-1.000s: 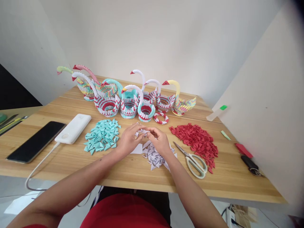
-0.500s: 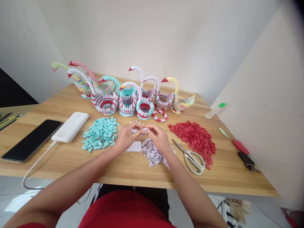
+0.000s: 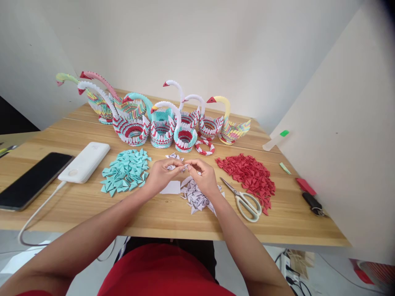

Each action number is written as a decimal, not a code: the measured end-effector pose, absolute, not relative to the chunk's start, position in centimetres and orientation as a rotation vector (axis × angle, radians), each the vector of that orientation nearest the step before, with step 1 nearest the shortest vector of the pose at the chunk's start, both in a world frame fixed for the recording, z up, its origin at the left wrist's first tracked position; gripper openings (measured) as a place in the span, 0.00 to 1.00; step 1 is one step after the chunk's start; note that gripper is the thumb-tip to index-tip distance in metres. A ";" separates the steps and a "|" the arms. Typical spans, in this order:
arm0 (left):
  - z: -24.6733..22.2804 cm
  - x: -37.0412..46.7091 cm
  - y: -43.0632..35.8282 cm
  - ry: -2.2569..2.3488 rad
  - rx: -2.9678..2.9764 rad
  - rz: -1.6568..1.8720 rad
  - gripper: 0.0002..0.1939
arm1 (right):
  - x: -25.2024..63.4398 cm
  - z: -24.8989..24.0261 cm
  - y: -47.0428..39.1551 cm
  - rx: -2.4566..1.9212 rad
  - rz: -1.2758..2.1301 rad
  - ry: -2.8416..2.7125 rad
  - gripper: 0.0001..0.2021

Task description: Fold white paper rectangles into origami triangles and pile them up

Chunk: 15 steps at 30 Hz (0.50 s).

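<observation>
My left hand [image 3: 162,174] and my right hand [image 3: 203,176] meet over the middle of the table. Between their fingertips is a small white paper piece [image 3: 185,167], mostly covered by the fingers. Both hands are closed in a pinch on it. Under and beside my right hand spreads a pile of pale lilac-white folded paper triangles [image 3: 197,199]. A smaller heap of white folded pieces [image 3: 174,157] lies just behind my left fingers. A flat white paper rectangle [image 3: 170,187] rests on the wood below my left hand.
Turquoise triangles [image 3: 126,170] lie left, red triangles [image 3: 249,176] right, with scissors [image 3: 247,202] beside them. Several paper swans [image 3: 131,130] and a red-white ring [image 3: 205,147] stand behind. A power bank [image 3: 84,162] and phone [image 3: 33,180] lie far left, a black key fob [image 3: 311,203] far right.
The whole view has shifted slightly, so the table's things sit a little further left and higher. My fingers have closed in more around the white paper piece, which shows less now.
</observation>
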<state>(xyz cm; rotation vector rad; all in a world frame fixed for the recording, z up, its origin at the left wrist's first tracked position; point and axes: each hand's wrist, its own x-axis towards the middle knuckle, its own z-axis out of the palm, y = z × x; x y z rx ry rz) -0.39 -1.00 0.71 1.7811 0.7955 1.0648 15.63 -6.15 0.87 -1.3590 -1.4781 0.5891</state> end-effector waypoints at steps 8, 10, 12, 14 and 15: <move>1.0 -0.4 -1.1 0.829 1.789 1.037 0.06 | 15.5 1.0 -6.2 -1.351 0.564 -1.495 0.08; 1.0 -0.4 -1.1 0.847 1.782 1.019 0.06 | 15.6 1.0 -6.2 -1.354 0.562 -1.501 0.08; 1.0 -0.4 -1.2 0.859 1.784 1.005 0.07 | 15.7 1.0 -6.2 -1.350 0.559 -1.509 0.09; 1.0 -0.4 -1.2 0.869 1.799 0.998 0.07 | 15.7 0.9 -6.2 -1.346 0.554 -1.512 0.09; 0.9 -0.4 -1.2 0.869 1.813 0.999 0.07 | 15.6 0.9 -6.2 -1.344 0.551 -1.513 0.08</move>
